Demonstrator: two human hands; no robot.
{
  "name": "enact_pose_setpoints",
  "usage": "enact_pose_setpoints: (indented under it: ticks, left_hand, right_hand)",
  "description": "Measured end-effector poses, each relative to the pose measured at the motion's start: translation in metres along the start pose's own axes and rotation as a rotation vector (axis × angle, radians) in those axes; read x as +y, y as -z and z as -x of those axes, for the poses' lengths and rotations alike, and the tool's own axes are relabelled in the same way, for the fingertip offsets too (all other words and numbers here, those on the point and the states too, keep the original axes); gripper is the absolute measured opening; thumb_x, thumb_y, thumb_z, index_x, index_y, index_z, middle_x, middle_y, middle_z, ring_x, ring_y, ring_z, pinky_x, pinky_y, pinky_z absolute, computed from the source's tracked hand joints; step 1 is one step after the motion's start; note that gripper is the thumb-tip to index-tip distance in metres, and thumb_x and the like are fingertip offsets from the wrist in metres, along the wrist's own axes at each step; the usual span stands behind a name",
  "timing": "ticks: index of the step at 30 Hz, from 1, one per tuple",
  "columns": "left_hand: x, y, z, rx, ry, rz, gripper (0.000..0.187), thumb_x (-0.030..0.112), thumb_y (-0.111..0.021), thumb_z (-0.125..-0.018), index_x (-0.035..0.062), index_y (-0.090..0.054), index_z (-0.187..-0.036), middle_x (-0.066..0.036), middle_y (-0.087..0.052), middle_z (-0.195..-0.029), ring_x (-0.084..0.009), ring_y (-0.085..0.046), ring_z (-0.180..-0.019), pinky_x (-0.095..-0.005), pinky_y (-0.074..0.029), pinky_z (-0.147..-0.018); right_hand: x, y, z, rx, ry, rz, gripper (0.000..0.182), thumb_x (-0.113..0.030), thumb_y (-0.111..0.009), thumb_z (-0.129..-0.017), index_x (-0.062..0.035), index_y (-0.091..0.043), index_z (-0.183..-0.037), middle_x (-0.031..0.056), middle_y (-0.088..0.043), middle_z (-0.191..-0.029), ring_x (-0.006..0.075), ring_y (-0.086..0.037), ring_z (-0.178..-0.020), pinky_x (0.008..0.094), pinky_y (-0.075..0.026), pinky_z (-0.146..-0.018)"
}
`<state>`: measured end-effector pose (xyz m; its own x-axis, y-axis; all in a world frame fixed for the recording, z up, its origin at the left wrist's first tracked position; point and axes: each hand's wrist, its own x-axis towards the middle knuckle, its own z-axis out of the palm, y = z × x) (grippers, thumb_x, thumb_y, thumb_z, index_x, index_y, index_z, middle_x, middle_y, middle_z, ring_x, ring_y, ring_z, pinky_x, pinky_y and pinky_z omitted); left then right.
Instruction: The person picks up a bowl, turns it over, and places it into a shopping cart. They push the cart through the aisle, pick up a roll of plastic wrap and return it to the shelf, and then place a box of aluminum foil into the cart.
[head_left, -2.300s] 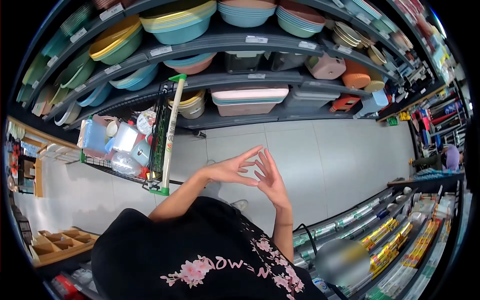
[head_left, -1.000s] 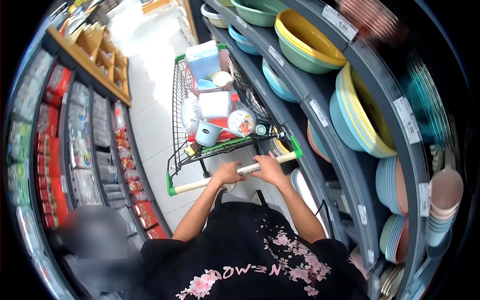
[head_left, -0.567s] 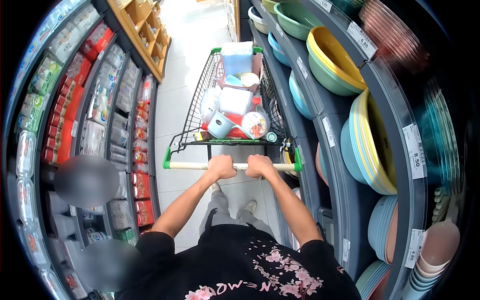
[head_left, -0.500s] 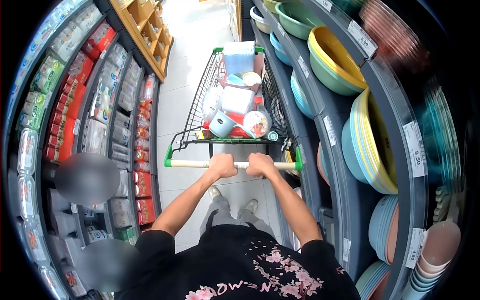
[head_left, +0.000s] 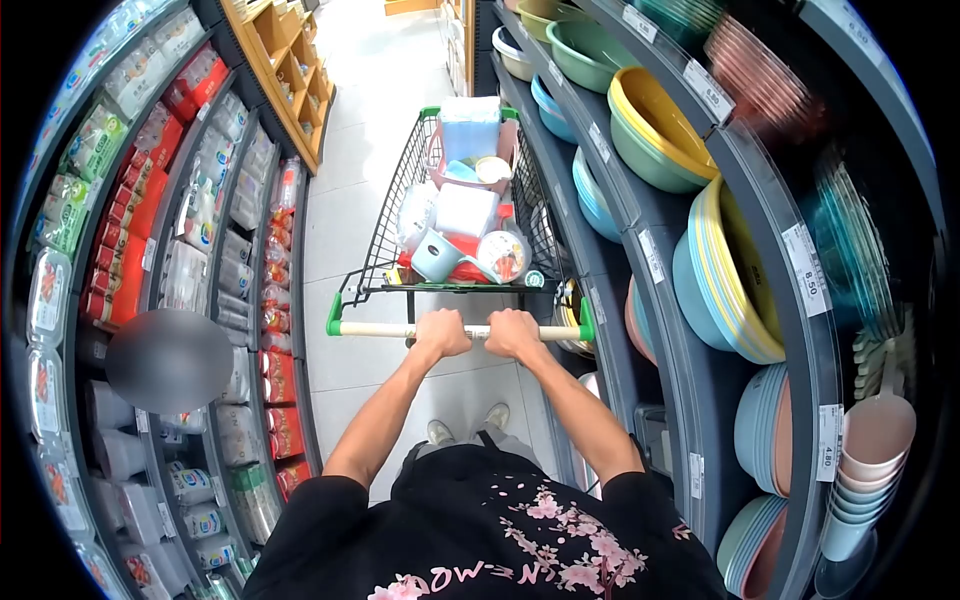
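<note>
Both hands grip the cream handle (head_left: 380,329) of a black wire shopping cart (head_left: 385,235) with green corners. My left hand (head_left: 442,332) is wrapped round it just left of the middle, and my right hand (head_left: 513,332) is closed round it a short way to the right. Inside the cart lie a light blue container (head_left: 437,257), a white package (head_left: 467,210), a round tub with a patterned lid (head_left: 503,256) and something red beneath. Farther forward, a pink basket (head_left: 506,150) and a blue-white pack (head_left: 470,124) sit at the cart's front.
Shelves of packaged goods (head_left: 188,275) line the left side. Along the right, close to the cart, shelves hold stacked basins (head_left: 700,280) and pink and blue scoops (head_left: 878,432). A wooden shelf unit (head_left: 285,70) stands at the far left of the tiled aisle (head_left: 350,200).
The cart and both hands appear slightly farther left in view. The feet have changed position, and the shelf goods have shifted a little. Both hands keep their hold on the handle.
</note>
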<state>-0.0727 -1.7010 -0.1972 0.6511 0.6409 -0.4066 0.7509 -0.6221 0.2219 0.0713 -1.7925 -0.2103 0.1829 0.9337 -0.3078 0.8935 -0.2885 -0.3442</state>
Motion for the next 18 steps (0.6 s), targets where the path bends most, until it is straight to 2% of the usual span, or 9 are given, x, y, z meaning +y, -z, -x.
enact_pose_setpoints:
  ticks: [3,5,10,12,15,18]
  left_hand:
    - [-0.012,-0.001,0.011,0.002,-0.002,0.007,0.026,0.023,-0.065,-0.068,0.0026,-0.075,-0.079,-0.020,-0.072,-0.081,-0.0363,-0.071,-0.077,-0.0430,-0.057,-0.075]
    - [-0.020,-0.003,0.018,0.014,-0.012,0.010,0.025,0.023,-0.065,-0.068,0.0027,-0.075,-0.079,-0.020,-0.072,-0.081,-0.0362,-0.071,-0.077,-0.0429,-0.057,-0.075]
    - [-0.043,-0.005,0.034,0.029,-0.018,0.016,0.025,0.023,-0.065,-0.068,0.0027,-0.075,-0.078,-0.020,-0.072,-0.080,-0.0357,-0.071,-0.076,-0.0422,-0.057,-0.074]
    - [-0.052,-0.008,0.035,0.073,-0.057,0.006,0.025,0.024,-0.063,-0.066,0.0037,-0.074,-0.076,-0.020,-0.070,-0.075,-0.0358,-0.070,-0.072,-0.0433,-0.057,-0.069]
    - [-0.058,-0.006,0.035,0.050,-0.048,-0.027,0.026,0.024,-0.065,-0.067,0.0025,-0.074,-0.078,-0.019,-0.072,-0.079,-0.0342,-0.071,-0.075,-0.0415,-0.058,-0.072]
    - [-0.072,-0.003,0.036,0.070,-0.060,-0.019,0.026,0.024,-0.065,-0.067,0.0028,-0.075,-0.079,-0.020,-0.071,-0.079,-0.0340,-0.072,-0.075,-0.0412,-0.058,-0.072]
  right_hand:
    - [-0.015,-0.006,0.003,-0.018,0.001,0.015,0.027,-0.017,-0.061,-0.066,-0.0069,-0.075,-0.087,0.0224,-0.070,-0.083,0.0373,-0.070,-0.083,0.0443,-0.055,-0.080]
    - [-0.027,-0.008,0.006,-0.005,0.002,0.025,0.024,-0.019,-0.065,-0.068,-0.0022,-0.074,-0.082,0.0223,-0.071,-0.083,0.0363,-0.071,-0.082,0.0431,-0.056,-0.078]
    - [-0.049,-0.016,0.008,0.006,0.012,0.028,0.024,-0.019,-0.064,-0.068,-0.0041,-0.075,-0.083,0.0221,-0.071,-0.082,0.0365,-0.071,-0.082,0.0434,-0.056,-0.078]
    - [-0.057,-0.017,0.008,0.008,0.019,0.031,0.024,-0.019,-0.064,-0.068,-0.0049,-0.075,-0.083,0.0220,-0.071,-0.082,0.0365,-0.071,-0.082,0.0436,-0.056,-0.078]
    - [-0.063,-0.020,0.003,0.044,0.029,0.033,0.024,-0.019,-0.064,-0.067,-0.0057,-0.075,-0.084,0.0218,-0.071,-0.082,0.0364,-0.071,-0.081,0.0437,-0.056,-0.078]
    - [-0.072,-0.023,-0.006,0.043,-0.013,0.047,0.031,-0.021,-0.064,-0.066,-0.0088,-0.076,-0.092,0.0208,-0.071,-0.083,0.0362,-0.070,-0.083,0.0442,-0.055,-0.080]
